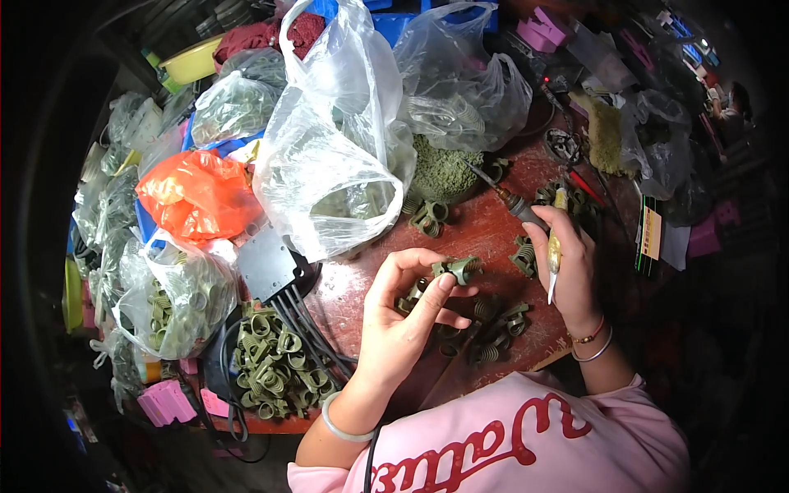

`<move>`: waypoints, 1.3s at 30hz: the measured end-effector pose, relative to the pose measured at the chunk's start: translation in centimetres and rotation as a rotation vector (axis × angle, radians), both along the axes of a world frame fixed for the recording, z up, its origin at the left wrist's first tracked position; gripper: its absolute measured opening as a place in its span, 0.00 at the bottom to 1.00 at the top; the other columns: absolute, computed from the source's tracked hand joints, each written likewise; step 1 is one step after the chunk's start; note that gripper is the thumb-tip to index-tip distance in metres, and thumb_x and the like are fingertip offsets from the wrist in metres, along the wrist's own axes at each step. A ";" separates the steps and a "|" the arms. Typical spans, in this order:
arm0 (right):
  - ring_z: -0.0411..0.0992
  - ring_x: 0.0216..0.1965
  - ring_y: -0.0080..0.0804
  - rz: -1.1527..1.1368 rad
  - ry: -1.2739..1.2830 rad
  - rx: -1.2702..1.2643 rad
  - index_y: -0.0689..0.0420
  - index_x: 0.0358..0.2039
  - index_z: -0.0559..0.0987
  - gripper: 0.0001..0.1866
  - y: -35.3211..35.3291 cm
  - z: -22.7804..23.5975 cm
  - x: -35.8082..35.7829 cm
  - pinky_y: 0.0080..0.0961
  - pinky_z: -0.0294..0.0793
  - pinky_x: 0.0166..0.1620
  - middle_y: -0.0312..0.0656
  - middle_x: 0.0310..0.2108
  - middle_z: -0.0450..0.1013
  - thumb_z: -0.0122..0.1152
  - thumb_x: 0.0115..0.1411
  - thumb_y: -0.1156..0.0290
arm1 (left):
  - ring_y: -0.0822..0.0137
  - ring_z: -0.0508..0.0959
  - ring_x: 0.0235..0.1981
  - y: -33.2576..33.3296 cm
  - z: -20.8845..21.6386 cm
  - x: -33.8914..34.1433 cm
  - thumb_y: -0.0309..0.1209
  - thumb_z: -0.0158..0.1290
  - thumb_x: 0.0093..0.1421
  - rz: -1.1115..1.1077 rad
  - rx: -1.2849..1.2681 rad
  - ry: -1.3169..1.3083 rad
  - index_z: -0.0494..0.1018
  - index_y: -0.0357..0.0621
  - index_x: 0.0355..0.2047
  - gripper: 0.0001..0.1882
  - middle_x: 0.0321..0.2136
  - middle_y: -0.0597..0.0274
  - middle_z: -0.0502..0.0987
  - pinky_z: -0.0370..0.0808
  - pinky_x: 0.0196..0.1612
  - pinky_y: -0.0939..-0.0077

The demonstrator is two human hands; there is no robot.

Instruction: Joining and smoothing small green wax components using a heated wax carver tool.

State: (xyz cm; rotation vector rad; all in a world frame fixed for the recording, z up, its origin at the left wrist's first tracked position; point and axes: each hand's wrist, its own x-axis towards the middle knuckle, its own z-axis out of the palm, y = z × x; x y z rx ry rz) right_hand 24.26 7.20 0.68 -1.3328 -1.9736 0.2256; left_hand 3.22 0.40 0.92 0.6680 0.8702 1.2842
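Observation:
My left hand (407,308) pinches a small olive-green ribbed part (462,268) between thumb and fingertips, above the red table. My right hand (567,263) is closed around a dark-handled tool (518,204) with a thin pointed tip, which looks like a soldering iron and points up and left. Also in that hand is a slim yellowish tool (555,246) with a pale pointed end aimed downward. Below and between my hands lie several loose green parts (501,324) with coiled ribs. The tool tip is near a rough green mound (444,171), apart from the held part.
A heap of green parts (275,370) lies at the left, beside a flat grey plate (267,264) with dark cables (308,329). White plastic bags (329,156), an orange bag (197,195) and a clear bag (468,99) crowd the back. A yellowish sponge-like pad (604,135) lies right.

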 end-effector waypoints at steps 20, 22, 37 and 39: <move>0.74 0.31 0.51 0.000 -0.066 0.008 0.63 0.40 0.76 0.10 0.2 0.6 0.1 0.36 0.72 0.33 0.52 0.30 0.74 0.62 0.58 0.76 | 0.62 0.78 0.44 0.1 -0.5 -0.1 0.19 0.52 0.62 0.064 0.061 0.074 0.66 0.39 0.44 0.11 0.45 0.53 0.73 0.82 0.38 0.73; 0.74 0.29 0.51 -0.002 0.026 0.008 0.63 0.38 0.76 0.09 0.2 0.4 0.2 0.33 0.73 0.32 0.53 0.29 0.74 0.63 0.57 0.77 | 0.62 0.78 0.44 0.1 -0.7 -0.1 0.19 0.52 0.62 0.074 0.061 0.074 0.67 0.39 0.44 0.11 0.45 0.53 0.73 0.81 0.39 0.72; 0.75 0.25 0.36 0.244 0.060 -0.080 0.62 0.31 0.78 0.13 -3.2 3.9 1.8 0.26 0.72 0.30 0.43 0.24 0.75 0.72 0.50 0.69 | 0.74 0.76 0.38 0.1 -0.1 -0.3 0.19 0.50 0.63 0.021 0.052 0.038 0.71 0.35 0.48 0.12 0.41 0.60 0.75 0.82 0.38 0.78; 0.74 0.25 0.36 0.246 0.046 -0.080 0.62 0.31 0.78 0.13 -3.2 3.8 1.7 0.26 0.72 0.30 0.43 0.24 0.75 0.72 0.50 0.70 | 0.74 0.76 0.38 0.0 -0.2 -0.3 0.20 0.50 0.63 0.013 0.057 0.047 0.71 0.35 0.48 0.13 0.41 0.60 0.75 0.82 0.38 0.78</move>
